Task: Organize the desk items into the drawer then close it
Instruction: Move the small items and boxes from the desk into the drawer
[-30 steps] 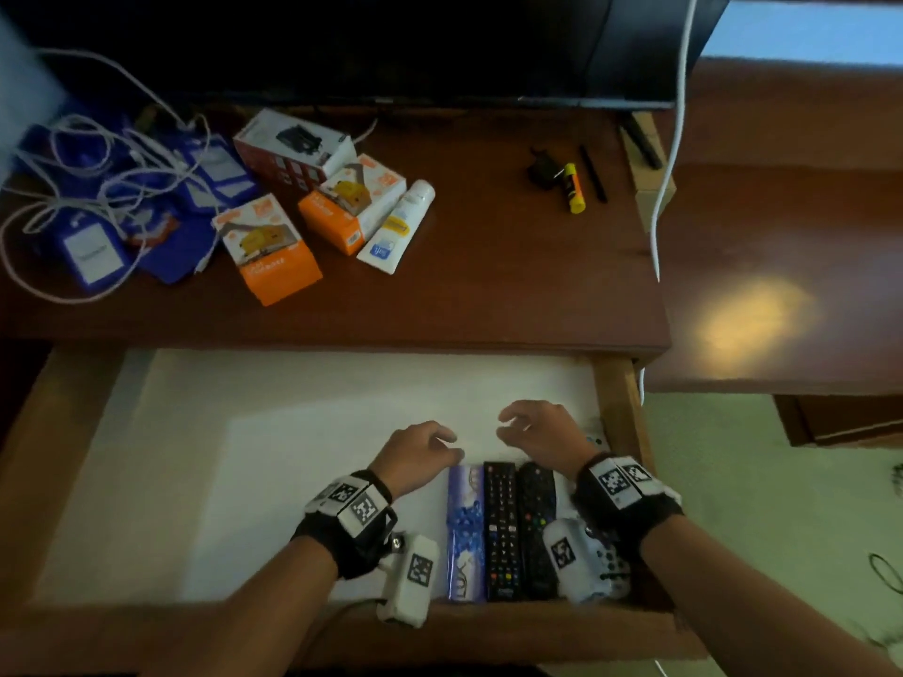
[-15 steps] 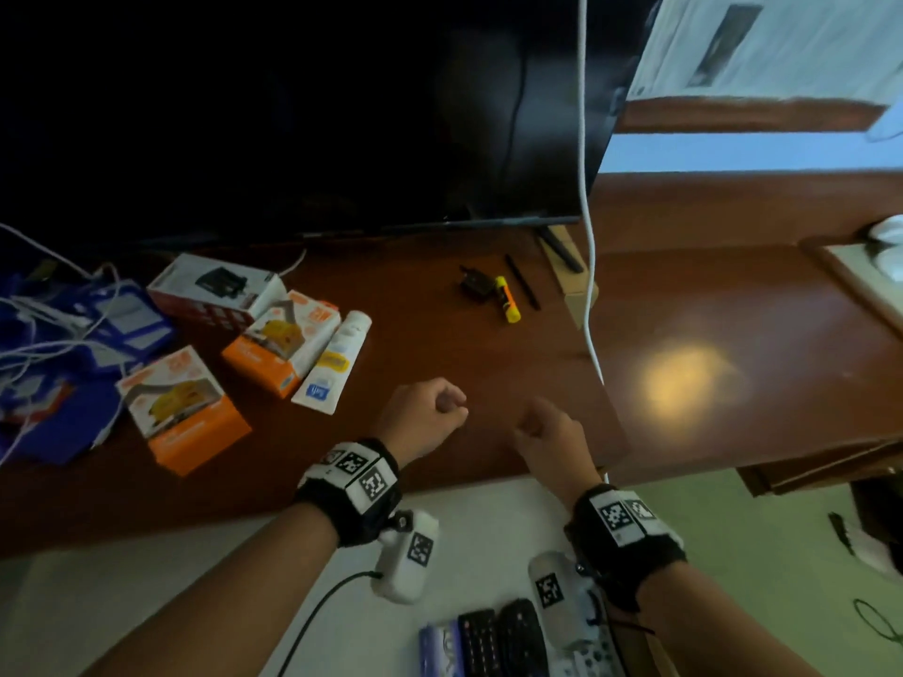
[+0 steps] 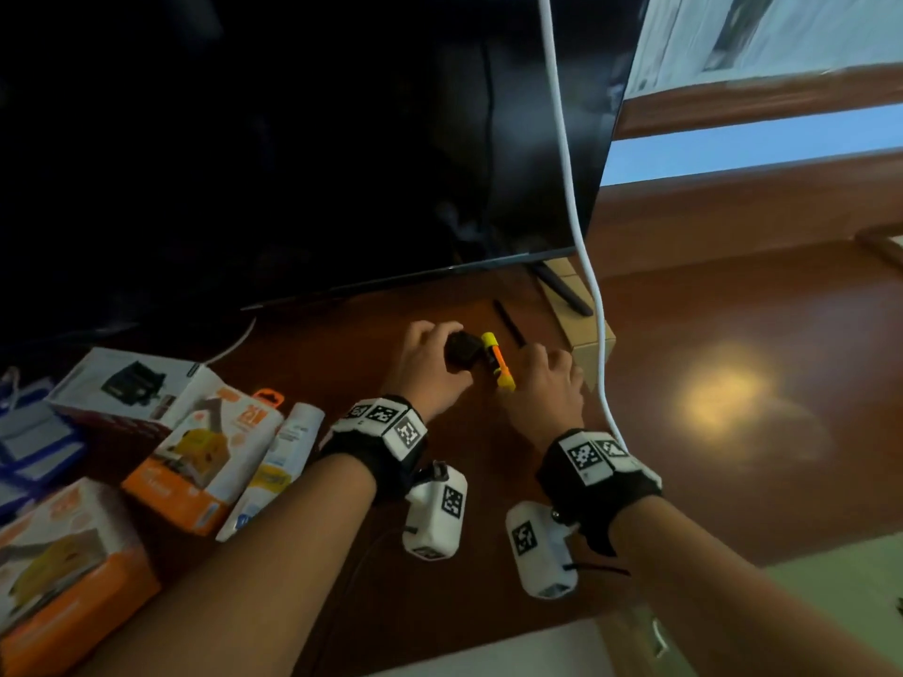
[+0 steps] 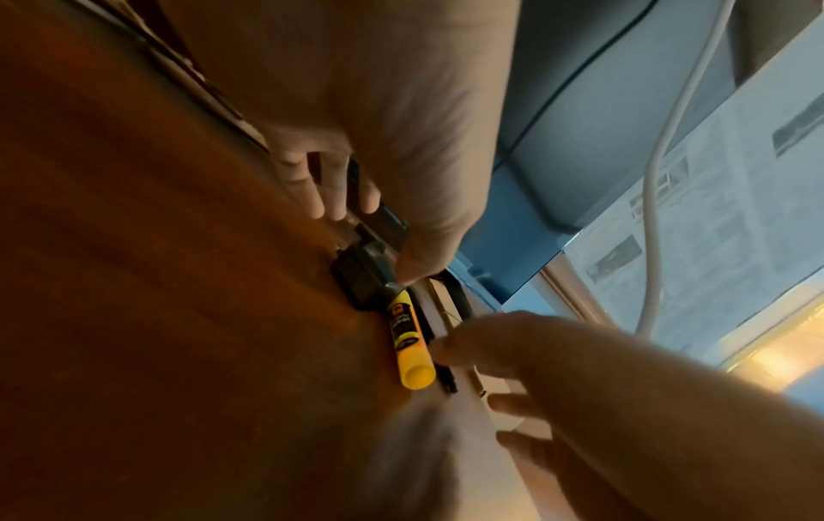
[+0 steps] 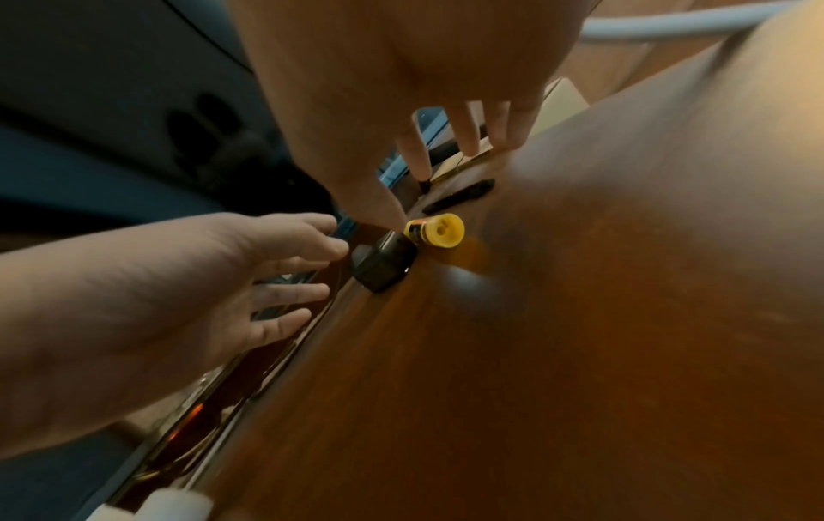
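1. Fingers first: the left hand has its fingers relaxed and a bit spread, reaching down around the small black adapter. The thumb tip sits right at the adapter's top edge in the left wrist view, the other fingers come down on its far side. Not a real grip, more like arriving on it.
2. The right hand is loosely curved too, fingers apart, tips coming down just beside the yellow marker and the thin black pen behind it. It holds nothing that I can see.
3. The marker lies flat on the desk, touching the adapter on one side, the pen just past it on the other. All three sit between the two hands.
4. What's different from half a second ago: both hands were curled into loose fists at the desk's front edge, well short of these items. Now they're up at the back of the desk under the monitor, opened out. A second ago they were down in the drawer by the remotes.
5. Pose: both forearms stretch forward side by side, palms down, wrists low over the wood.
6. Further out to the left: orange boxes, a white tube. A white cable hangs just right of the right hand.
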The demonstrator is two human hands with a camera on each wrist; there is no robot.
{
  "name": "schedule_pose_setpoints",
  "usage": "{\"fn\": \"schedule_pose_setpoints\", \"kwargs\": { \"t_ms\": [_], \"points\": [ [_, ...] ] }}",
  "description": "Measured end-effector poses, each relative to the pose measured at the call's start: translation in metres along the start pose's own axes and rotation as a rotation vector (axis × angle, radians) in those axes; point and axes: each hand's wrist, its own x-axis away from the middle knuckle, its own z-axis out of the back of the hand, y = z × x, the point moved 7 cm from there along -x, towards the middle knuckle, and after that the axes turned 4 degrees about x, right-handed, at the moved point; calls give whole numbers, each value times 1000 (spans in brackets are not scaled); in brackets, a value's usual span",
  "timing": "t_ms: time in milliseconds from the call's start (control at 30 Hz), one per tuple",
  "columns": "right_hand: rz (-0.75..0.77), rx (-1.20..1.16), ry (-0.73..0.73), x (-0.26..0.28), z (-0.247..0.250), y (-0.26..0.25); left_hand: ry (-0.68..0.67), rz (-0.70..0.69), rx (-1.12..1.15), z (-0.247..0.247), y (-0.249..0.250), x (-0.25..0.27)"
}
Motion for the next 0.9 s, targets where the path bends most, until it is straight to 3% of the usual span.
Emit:
{"fn": "schedule_pose_setpoints", "kwargs": {
  "t_ms": [200,467,667,900],
  "points": [
    [-15,40,-51,-38,-11,-7,-115,-23,-150,-27,0,-21],
    [75,250,-37,-52,-17,-13,-41,-60,-273,-28,-12,-17],
    [100,179,-29,-38,-17,-16,35,-88,-176,-21,-18,7],
    [39,120,-53,3,-10,-8,-28,-67,-169,-21,-32,64]
  ]
}}
